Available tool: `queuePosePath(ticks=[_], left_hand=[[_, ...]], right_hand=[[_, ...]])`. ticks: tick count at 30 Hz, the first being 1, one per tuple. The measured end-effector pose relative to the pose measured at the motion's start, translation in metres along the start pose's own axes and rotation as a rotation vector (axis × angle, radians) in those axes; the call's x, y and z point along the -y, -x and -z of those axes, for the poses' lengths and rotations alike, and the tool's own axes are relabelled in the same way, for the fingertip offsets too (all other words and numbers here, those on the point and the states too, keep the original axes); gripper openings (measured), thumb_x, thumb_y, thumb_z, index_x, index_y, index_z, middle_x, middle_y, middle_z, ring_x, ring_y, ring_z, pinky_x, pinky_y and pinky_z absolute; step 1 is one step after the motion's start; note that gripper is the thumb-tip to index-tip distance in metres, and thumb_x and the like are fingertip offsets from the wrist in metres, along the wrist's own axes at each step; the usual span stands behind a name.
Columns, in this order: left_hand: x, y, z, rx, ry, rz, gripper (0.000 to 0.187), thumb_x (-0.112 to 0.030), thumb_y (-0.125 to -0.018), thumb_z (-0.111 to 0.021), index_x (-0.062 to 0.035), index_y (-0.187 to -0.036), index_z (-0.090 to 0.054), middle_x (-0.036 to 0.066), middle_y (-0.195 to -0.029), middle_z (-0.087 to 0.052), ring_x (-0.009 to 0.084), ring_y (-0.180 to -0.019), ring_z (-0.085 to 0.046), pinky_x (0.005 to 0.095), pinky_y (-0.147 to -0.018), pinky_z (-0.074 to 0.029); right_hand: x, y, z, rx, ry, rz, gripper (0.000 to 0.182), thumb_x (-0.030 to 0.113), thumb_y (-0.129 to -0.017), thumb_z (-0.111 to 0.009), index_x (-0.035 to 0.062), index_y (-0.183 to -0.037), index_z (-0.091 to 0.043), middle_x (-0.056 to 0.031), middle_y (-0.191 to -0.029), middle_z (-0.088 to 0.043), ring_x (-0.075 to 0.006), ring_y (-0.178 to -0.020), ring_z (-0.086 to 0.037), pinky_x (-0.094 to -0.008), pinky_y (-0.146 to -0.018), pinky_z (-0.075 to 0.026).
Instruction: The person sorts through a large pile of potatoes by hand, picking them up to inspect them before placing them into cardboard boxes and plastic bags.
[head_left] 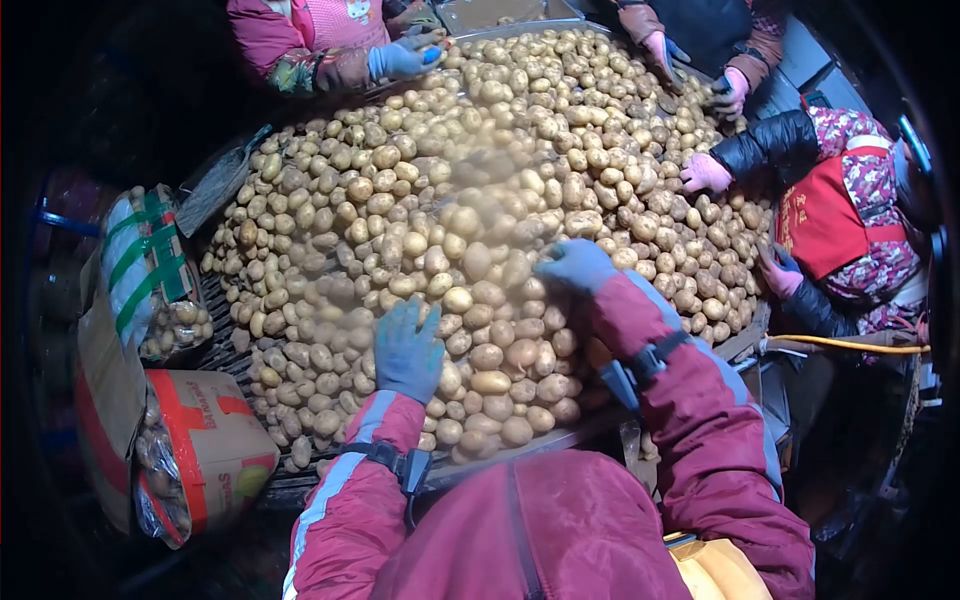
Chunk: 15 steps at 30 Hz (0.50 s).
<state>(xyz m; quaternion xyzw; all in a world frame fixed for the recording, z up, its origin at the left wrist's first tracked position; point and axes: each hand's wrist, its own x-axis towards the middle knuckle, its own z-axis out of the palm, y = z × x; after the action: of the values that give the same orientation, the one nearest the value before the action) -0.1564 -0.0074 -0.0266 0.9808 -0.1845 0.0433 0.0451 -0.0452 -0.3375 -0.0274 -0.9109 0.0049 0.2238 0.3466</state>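
A large heap of potatoes point(490, 381) spreads in front of me, some brown with soil. My left hand point(408, 350), in a blue-grey glove, lies over the near part of the heap. Its fingers are spread and point away from me, with nothing held in them. Farther right and higher on the heap is my right hand point(578, 268), in the same kind of glove. Its fingers reach left over the potatoes, partly curved, and I see no potato held. The undersides of both hands are hidden. A blurred smear covers the middle of the view.
A cardboard box point(225, 440) with red tape and a green-taped bag of potatoes point(165, 270) stand at the left. Co-workers' gloved hands point(706, 174) work along the far and right sides. A yellow cable point(850, 343) runs at the right. A slatted surface point(225, 340) shows beside the heap.
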Motion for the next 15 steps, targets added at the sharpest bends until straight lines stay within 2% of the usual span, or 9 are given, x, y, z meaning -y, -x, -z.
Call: queuePosePath(ticks=[2,3,5,7,8,11,12,13,15], left_hand=[[-0.001,0.000,0.001,0.003,0.000,-0.005,0.061,-0.029,-0.085,-0.067,-0.0199,-0.144,-0.055,0.012,-0.152,-0.044,0.0343,-0.140,-0.039,0.0533,-0.116,-0.030],[-0.001,0.001,0.001,0.006,-0.014,0.004,0.061,-0.029,-0.085,-0.067,-0.0199,-0.144,-0.055,0.012,-0.152,-0.044,0.0342,-0.140,-0.039,0.0531,-0.116,-0.030],[-0.002,0.000,-0.001,0.007,-0.043,0.013,0.060,-0.029,-0.085,-0.067,-0.0199,-0.143,-0.055,0.012,-0.153,-0.044,0.0341,-0.140,-0.039,0.0529,-0.116,-0.029],[-0.004,-0.001,0.001,0.026,-0.047,0.018,0.060,-0.030,-0.085,-0.066,-0.0194,-0.143,-0.055,0.011,-0.152,-0.043,0.0339,-0.140,-0.039,0.0530,-0.116,-0.029],[-0.003,-0.001,-0.001,0.024,-0.047,0.015,0.060,-0.030,-0.085,-0.066,-0.0192,-0.143,-0.055,0.011,-0.152,-0.043,0.0339,-0.140,-0.038,0.0532,-0.116,-0.029],[-0.002,0.001,-0.007,0.029,-0.069,0.011,0.060,-0.030,-0.086,-0.066,-0.0183,-0.144,-0.055,0.012,-0.153,-0.043,0.0347,-0.141,-0.037,0.0541,-0.117,-0.028],[-0.003,0.001,-0.008,0.033,-0.078,0.010,0.060,-0.030,-0.086,-0.066,-0.0180,-0.144,-0.055,0.012,-0.153,-0.042,0.0351,-0.141,-0.037,0.0544,-0.117,-0.028],[-0.003,0.002,-0.008,0.030,-0.075,0.006,0.060,-0.030,-0.086,-0.066,-0.0176,-0.144,-0.054,0.013,-0.154,-0.042,0.0355,-0.142,-0.037,0.0547,-0.117,-0.028],[-0.003,0.002,-0.008,0.022,-0.069,-0.001,0.060,-0.029,-0.086,-0.066,-0.0169,-0.144,-0.054,0.013,-0.154,-0.042,0.0363,-0.142,-0.037,0.0554,-0.117,-0.027]], right_hand=[[-0.007,0.026,0.015,0.031,-0.485,-0.040,0.038,0.038,-0.088,-0.073,0.0061,-0.110,-0.075,-0.0089,-0.100,-0.074,-0.0225,-0.092,-0.071,-0.0354,-0.084,-0.056],[-0.007,0.044,0.028,0.033,-0.805,-0.087,0.037,0.034,-0.089,-0.071,0.0029,-0.110,-0.074,-0.0111,-0.106,-0.074,-0.0307,-0.099,-0.071,-0.0417,-0.089,-0.056],[-0.033,0.060,0.048,-0.056,-1.018,-0.171,0.040,0.033,-0.091,-0.071,0.0009,-0.115,-0.071,-0.0101,-0.107,-0.071,-0.0294,-0.102,-0.068,-0.0403,-0.091,-0.056],[-0.038,0.087,0.052,-0.084,-1.434,0.033,0.041,0.031,-0.091,-0.072,0.0022,-0.120,-0.068,-0.0094,-0.108,-0.070,-0.0236,-0.104,-0.067,-0.0381,-0.092,-0.056],[-0.044,0.092,0.049,-0.130,-1.477,-0.014,0.041,0.030,-0.090,-0.072,0.0040,-0.122,-0.067,-0.0077,-0.105,-0.068,-0.0165,-0.098,-0.065,-0.0354,-0.085,-0.056],[-0.004,0.128,0.062,-0.142,-1.565,-0.249,0.038,0.030,-0.088,-0.074,0.0072,-0.119,-0.068,-0.0056,-0.099,-0.067,-0.0141,-0.089,-0.063,-0.0329,-0.077,-0.055],[-0.036,0.115,0.042,-0.157,-1.564,-0.281,0.036,0.031,-0.086,-0.076,0.0096,-0.114,-0.070,-0.0024,-0.091,-0.065,-0.0129,-0.080,-0.060,-0.0289,-0.070,-0.052],[-0.016,0.119,0.043,-0.172,-1.420,-0.324,0.033,0.034,-0.084,-0.078,0.0112,-0.107,-0.072,-0.0001,-0.087,-0.065,-0.0122,-0.077,-0.060,-0.0269,-0.069,-0.051],[-0.018,0.120,0.026,-0.063,-1.196,-0.336,0.036,0.033,-0.083,-0.079,0.0092,-0.109,-0.073,-0.0008,-0.089,-0.068,-0.0120,-0.078,-0.062,-0.0260,-0.069,-0.052]])
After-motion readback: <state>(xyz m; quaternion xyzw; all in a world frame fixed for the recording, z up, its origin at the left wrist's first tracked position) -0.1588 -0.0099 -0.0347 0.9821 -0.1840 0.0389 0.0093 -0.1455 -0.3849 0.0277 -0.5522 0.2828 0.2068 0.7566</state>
